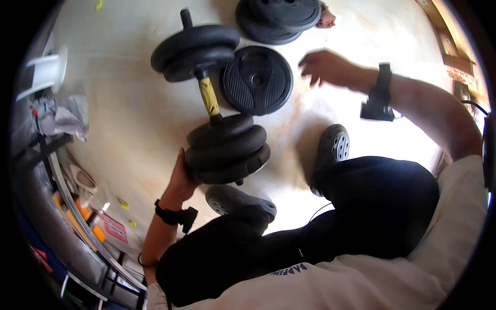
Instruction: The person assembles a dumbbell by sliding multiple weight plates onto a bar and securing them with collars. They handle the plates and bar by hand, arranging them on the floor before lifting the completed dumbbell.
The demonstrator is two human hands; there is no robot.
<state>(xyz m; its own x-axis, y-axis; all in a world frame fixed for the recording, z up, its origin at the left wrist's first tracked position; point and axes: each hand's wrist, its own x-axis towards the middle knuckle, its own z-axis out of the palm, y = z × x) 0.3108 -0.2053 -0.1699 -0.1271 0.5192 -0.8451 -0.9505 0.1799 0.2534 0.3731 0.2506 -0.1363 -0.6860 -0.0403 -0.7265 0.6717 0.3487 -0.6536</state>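
Note:
A dumbbell with a yellow-and-black grip (208, 97) lies tilted ahead of me, black plates at both ends. At its near end, my left hand (183, 178) is closed against the left side of the thick round plates (225, 147); most of its fingers are hidden beneath them. The far plates (194, 51) have the bare end of the bar sticking out beyond. My right hand (330, 68) hovers with nothing in it, fingers loosely bent and apart, slightly blurred. Closest to it is a flat ribbed black weight plate (274, 90) on the floor, beside the dumbbell.
More black plates (268, 26) are stacked at the far side, with a brownish-pink shape (326, 18) I cannot make out behind them. My grey clogs (330, 150) stand close by. To the left are a white stand (44, 75), crumpled cloth (64, 118) and a metal-framed rack (72, 201).

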